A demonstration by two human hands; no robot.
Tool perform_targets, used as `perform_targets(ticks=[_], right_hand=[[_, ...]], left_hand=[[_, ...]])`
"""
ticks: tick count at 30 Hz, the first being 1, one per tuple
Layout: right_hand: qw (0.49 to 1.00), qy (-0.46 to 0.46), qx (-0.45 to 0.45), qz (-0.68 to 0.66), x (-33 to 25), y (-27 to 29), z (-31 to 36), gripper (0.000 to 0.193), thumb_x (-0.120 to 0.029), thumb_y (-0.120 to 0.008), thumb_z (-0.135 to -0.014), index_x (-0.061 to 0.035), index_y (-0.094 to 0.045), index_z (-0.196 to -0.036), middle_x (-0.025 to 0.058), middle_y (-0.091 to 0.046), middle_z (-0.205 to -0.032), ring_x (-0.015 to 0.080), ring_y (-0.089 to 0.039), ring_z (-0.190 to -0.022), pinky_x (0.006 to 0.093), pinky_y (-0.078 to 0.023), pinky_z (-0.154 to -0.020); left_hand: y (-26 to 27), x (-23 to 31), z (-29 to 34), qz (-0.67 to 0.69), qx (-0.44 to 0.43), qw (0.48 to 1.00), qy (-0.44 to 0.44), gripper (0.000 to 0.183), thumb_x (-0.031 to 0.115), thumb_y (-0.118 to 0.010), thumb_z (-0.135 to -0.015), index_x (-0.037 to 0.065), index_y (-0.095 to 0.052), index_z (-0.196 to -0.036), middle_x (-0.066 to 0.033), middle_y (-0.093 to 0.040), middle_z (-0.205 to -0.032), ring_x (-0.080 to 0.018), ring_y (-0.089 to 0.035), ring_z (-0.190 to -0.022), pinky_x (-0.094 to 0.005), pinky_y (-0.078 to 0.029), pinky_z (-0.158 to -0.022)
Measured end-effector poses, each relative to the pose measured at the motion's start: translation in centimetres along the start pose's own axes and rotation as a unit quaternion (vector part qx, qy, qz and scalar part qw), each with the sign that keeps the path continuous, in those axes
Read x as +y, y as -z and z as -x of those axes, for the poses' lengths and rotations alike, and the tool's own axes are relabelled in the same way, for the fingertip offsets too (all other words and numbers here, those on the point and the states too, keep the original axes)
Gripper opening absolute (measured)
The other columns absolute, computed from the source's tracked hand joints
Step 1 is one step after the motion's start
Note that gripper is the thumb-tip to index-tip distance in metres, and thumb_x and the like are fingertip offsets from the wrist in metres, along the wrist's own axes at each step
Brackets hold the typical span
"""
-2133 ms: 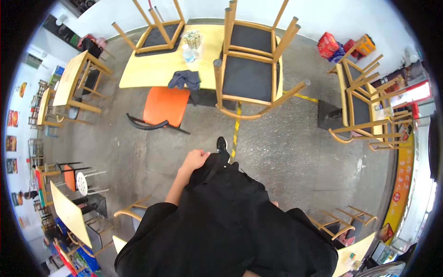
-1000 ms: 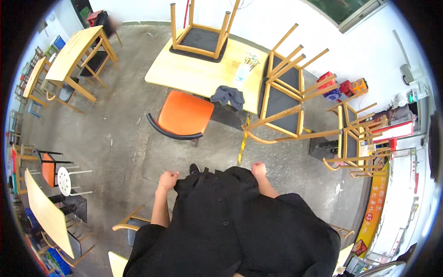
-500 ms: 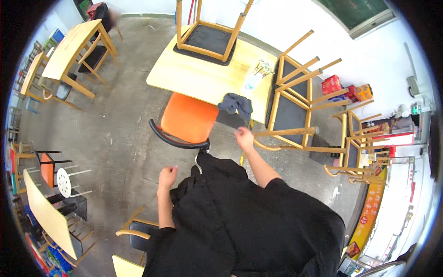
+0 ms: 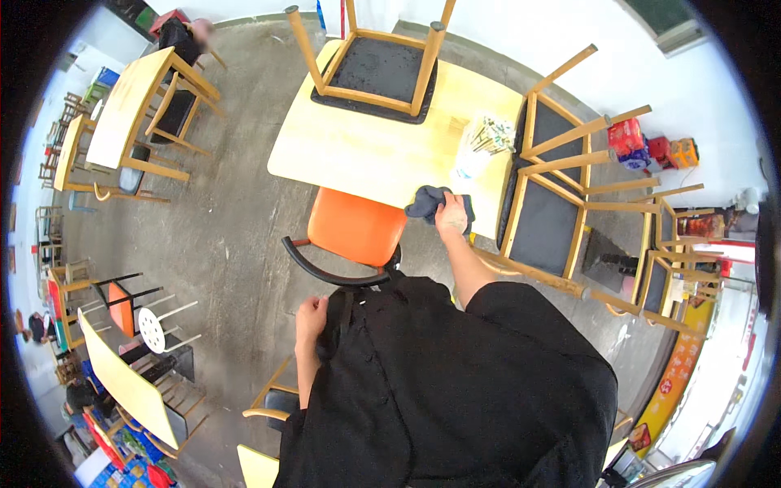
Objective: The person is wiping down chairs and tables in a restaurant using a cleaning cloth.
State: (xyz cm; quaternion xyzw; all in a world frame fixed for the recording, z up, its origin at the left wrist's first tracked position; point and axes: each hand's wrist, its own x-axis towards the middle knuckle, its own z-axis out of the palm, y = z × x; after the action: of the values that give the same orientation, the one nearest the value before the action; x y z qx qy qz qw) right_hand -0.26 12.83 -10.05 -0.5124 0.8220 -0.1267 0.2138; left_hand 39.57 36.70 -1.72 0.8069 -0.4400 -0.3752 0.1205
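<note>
A single dark grey cloth point(image 4: 425, 202) lies bunched at the near edge of the yellow table point(image 4: 358, 154), a little right of centre. The person's right hand point(image 4: 452, 216) is on it, palm down over the cloth's right part; whether the fingers are clamped around the fabric I cannot tell from here. The right arm stretches forward and slightly left from its short black sleeve. The left hand point(image 4: 311, 315) is well apart from the right, fingers curled in, held low by the person's left side with the elbow bent.

Just left of the cloth, one orange chair point(image 4: 356, 228) stands at the table's near side, its black curved back toward the person. I count three upturned chairs resting on the table: one far chair point(image 4: 378, 67) toward the left, legs in the air, and two right-hand chairs point(image 4: 543, 226) side by side along the right end. Between them stands one container of sticks point(image 4: 491, 137), beyond the cloth. Off to the left on the floor is one white round stool point(image 4: 151, 330) with a holed seat.

Half a second ago the right hand was in the air just short of the cloth; now it has reached it. The left hand has stayed low at the person's side, and the cloth is still at the table's near edge.
</note>
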Motion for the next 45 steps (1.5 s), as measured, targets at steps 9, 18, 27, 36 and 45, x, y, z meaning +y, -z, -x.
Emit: perform_targets(ticks=[9, 18, 27, 36, 45], right_hand=[[0.984, 0.125, -0.031, 0.124, -3.7, 4.5, 1.4, 0.028, -0.035, -0.077, -0.091, -0.0158, -0.081, -0.111, 0.0085, -0.078, -0.099, 0.0305, -0.07, -0.107, 0.0485, -0.052, -0.095], [0.762, 0.2, -0.451, -0.418, -11.5, 15.1, 7.4, 0.02, -0.014, -0.078, -0.099, 0.0003, -0.078, -0.112, -0.0029, -0.075, -0.095, 0.0055, -0.064, -0.088, 0.0276, -0.053, -0.079], [0.869, 0.104, -0.297, -0.383, -16.3, 16.5, 12.8, 0.022, -0.014, -0.078, -0.098, 0.0026, -0.078, -0.112, 0.0011, -0.075, -0.092, 0.0075, -0.065, -0.082, 0.0265, -0.053, -0.073], [0.943, 0.127, -0.25, -0.181, -21.2, 12.5, 17.8, 0.029, -0.02, -0.081, -0.091, -0.0057, -0.08, -0.116, 0.0139, -0.081, -0.096, 0.0218, -0.076, -0.086, 0.0363, -0.058, -0.081], [0.932, 0.212, -0.242, -0.169, -27.0, 11.7, 19.4, 0.025, -0.018, -0.084, -0.087, -0.002, -0.08, -0.105, 0.0118, -0.079, -0.09, 0.0184, -0.074, -0.083, 0.0338, -0.056, -0.079]], left_hand=[[0.6, 7.7, -5.1, 0.033, -0.031, 0.995, -0.084, 0.039, 0.036, -0.072, -0.1, -0.003, -0.074, -0.1, -0.0219, -0.074, -0.085, -0.0366, -0.074, -0.084, -0.0456, -0.056, -0.079], [4.0, 18.7, -9.7, 0.186, -0.119, 0.895, -0.387, 0.066, 0.022, -0.083, -0.094, -0.002, -0.056, -0.149, -0.0161, -0.067, -0.141, -0.0259, -0.062, -0.131, -0.0384, -0.045, -0.115], [9.3, 21.3, -14.0, 0.201, -0.508, 0.805, -0.232, 0.031, 0.016, -0.083, -0.094, -0.003, -0.076, -0.117, -0.0054, -0.079, -0.1, -0.012, -0.071, -0.093, -0.0302, -0.057, -0.084], [13.4, 14.6, -18.2, 0.038, -0.51, 0.811, -0.285, 0.036, 0.02, -0.082, -0.096, -0.003, -0.075, -0.122, -0.0019, -0.076, -0.099, -0.0099, -0.068, -0.092, -0.0298, -0.055, -0.082], [14.9, 14.8, -18.4, 0.01, -0.598, 0.716, -0.36, 0.041, 0.031, -0.084, -0.095, 0.0, -0.076, -0.12, -0.0028, -0.078, -0.102, -0.0112, -0.068, -0.094, -0.0326, -0.055, -0.084]])
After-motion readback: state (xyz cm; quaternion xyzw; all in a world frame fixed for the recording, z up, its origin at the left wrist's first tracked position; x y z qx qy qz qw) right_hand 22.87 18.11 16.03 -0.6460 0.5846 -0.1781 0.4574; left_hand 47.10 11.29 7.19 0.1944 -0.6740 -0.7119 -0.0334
